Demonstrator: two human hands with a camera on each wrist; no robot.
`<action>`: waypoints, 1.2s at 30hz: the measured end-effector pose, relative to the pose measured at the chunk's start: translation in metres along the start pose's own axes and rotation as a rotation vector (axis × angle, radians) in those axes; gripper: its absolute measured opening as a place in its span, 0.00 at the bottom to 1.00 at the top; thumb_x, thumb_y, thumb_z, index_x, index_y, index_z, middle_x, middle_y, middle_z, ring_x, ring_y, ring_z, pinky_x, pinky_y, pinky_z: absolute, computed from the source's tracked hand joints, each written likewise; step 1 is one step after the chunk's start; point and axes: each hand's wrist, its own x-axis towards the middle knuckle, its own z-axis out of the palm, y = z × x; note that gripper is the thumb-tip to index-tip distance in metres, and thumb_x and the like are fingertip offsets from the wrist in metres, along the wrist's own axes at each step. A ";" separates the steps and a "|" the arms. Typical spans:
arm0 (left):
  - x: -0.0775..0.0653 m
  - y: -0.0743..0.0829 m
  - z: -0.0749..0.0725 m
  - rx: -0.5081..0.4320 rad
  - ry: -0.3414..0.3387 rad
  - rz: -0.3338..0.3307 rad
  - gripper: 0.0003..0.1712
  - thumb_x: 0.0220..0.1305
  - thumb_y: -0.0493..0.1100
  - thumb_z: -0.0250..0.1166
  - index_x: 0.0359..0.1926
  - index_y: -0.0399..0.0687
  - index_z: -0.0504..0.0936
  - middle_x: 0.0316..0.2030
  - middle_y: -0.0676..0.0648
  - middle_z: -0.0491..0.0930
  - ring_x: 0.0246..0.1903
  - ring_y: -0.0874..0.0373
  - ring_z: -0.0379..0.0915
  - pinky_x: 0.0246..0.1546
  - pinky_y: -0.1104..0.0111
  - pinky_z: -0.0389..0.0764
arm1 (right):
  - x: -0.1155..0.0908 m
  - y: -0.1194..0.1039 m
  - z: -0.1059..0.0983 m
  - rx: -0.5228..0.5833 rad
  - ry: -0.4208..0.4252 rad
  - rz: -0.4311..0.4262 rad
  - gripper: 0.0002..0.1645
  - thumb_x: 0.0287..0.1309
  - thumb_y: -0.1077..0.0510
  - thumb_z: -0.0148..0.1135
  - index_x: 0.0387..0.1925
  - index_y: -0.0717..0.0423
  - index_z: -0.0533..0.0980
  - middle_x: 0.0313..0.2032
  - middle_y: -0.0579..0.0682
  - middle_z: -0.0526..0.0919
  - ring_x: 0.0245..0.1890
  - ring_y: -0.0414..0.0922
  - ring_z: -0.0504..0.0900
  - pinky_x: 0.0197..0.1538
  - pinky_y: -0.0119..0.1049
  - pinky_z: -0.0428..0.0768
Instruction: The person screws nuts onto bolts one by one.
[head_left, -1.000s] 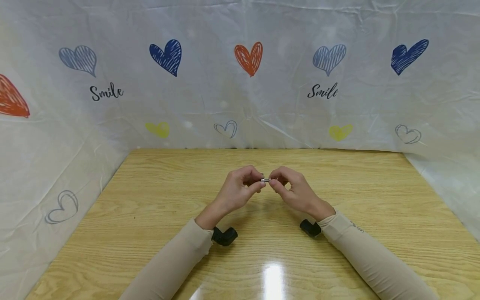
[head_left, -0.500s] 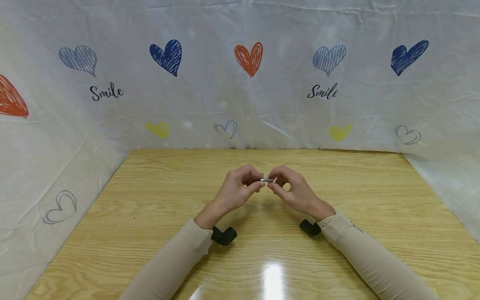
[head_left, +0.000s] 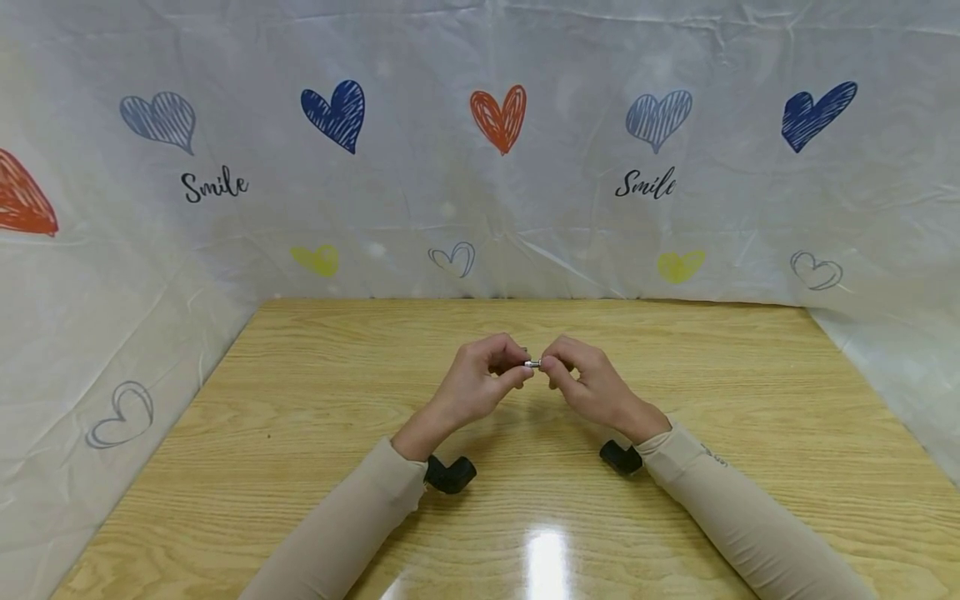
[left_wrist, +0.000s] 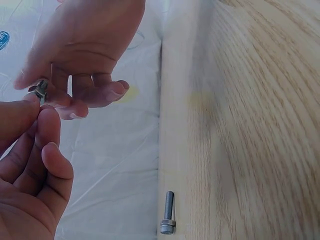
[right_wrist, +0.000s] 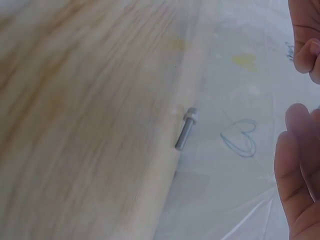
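Observation:
Both hands meet over the table around a small metal bolt point(head_left: 532, 364) with a nut point(left_wrist: 39, 92) on it. My left hand point(head_left: 476, 379) pinches one end of the bolt between thumb and forefinger. At the other end, my right hand point(head_left: 588, 383) has its thumb and forefinger around the nut, near the threaded tip. The fingers partly cover both pieces. A second bolt point(left_wrist: 169, 212), with a nut close to its head, lies on the table; it also shows in the right wrist view, where that bolt point(right_wrist: 186, 129) lies apart from the hands.
The wooden table point(head_left: 300, 400) stretches under both forearms. A white sheet point(head_left: 420, 192) printed with hearts hangs along its back and left side. Black curved pieces point(head_left: 450, 475) stick out at both wrists.
Half a second ago the right thumb and forefinger stood slightly apart, baring the nut and bolt tip; now they have come together around it. The left hand has hardly moved.

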 end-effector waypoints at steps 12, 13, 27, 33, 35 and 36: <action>0.001 0.001 -0.002 0.006 0.022 -0.018 0.03 0.60 0.27 0.64 0.36 0.31 0.79 0.28 0.38 0.80 0.26 0.42 0.77 0.27 0.61 0.77 | -0.002 0.000 0.001 0.018 0.028 -0.004 0.15 0.55 0.73 0.63 0.43 0.66 0.71 0.34 0.55 0.78 0.25 0.45 0.77 0.30 0.40 0.77; 0.001 0.001 -0.002 0.006 0.021 -0.017 0.03 0.60 0.27 0.63 0.36 0.31 0.79 0.28 0.38 0.80 0.26 0.42 0.77 0.27 0.61 0.77 | -0.002 0.001 0.001 0.016 0.028 -0.008 0.14 0.55 0.73 0.63 0.43 0.66 0.71 0.34 0.55 0.78 0.25 0.45 0.77 0.30 0.39 0.77; 0.001 0.001 0.000 -0.001 -0.007 0.000 0.02 0.61 0.28 0.63 0.36 0.33 0.79 0.28 0.38 0.80 0.25 0.45 0.76 0.25 0.70 0.73 | 0.000 0.003 0.001 -0.002 -0.003 -0.019 0.11 0.60 0.75 0.55 0.32 0.57 0.75 0.27 0.48 0.75 0.23 0.47 0.76 0.28 0.40 0.76; 0.001 0.000 0.000 0.000 0.002 -0.004 0.02 0.61 0.28 0.63 0.35 0.33 0.79 0.27 0.37 0.79 0.25 0.44 0.76 0.25 0.69 0.74 | -0.001 0.008 0.001 -0.007 -0.002 0.005 0.10 0.64 0.72 0.53 0.33 0.57 0.75 0.28 0.48 0.76 0.24 0.46 0.76 0.29 0.39 0.75; 0.001 -0.001 0.000 0.005 0.005 -0.009 0.02 0.61 0.28 0.63 0.35 0.33 0.79 0.28 0.38 0.79 0.25 0.45 0.76 0.25 0.68 0.74 | -0.002 0.008 0.001 -0.004 0.002 0.011 0.07 0.64 0.71 0.54 0.36 0.60 0.75 0.29 0.50 0.77 0.24 0.45 0.76 0.30 0.39 0.76; 0.001 -0.001 -0.001 0.008 0.007 -0.012 0.02 0.61 0.28 0.63 0.36 0.33 0.79 0.28 0.38 0.79 0.25 0.46 0.76 0.26 0.68 0.75 | -0.002 0.007 0.000 -0.002 0.004 0.011 0.05 0.63 0.71 0.55 0.37 0.61 0.75 0.30 0.51 0.77 0.25 0.45 0.76 0.31 0.39 0.76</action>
